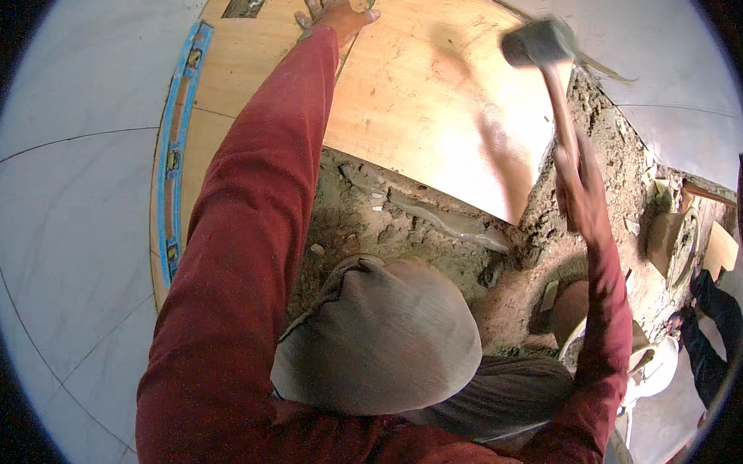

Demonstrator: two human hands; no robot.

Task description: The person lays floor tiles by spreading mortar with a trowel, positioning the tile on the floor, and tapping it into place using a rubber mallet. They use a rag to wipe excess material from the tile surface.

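Note:
My left hand (338, 15) lies flat with fingers spread on the wood-look tiles at the top, next to a joint between them. My right hand (581, 193) grips the wooden handle of a rubber mallet (538, 43). Its black head is up over the right end of a glossy wood-look tile (433, 107), slightly blurred; I cannot tell whether it touches. A blue spirit level (173, 160) rests lengthwise along the left edge of the laid wood-look tiles, beyond my left forearm.
Rough mortar (403, 200) lies along the near and right sides of the tile. Pale marble-look tiles (75, 193) cover the left floor. A bucket (673, 242) stands at the right, near another person's dark-clothed legs (713, 335). My covered knee (383, 338) is in front.

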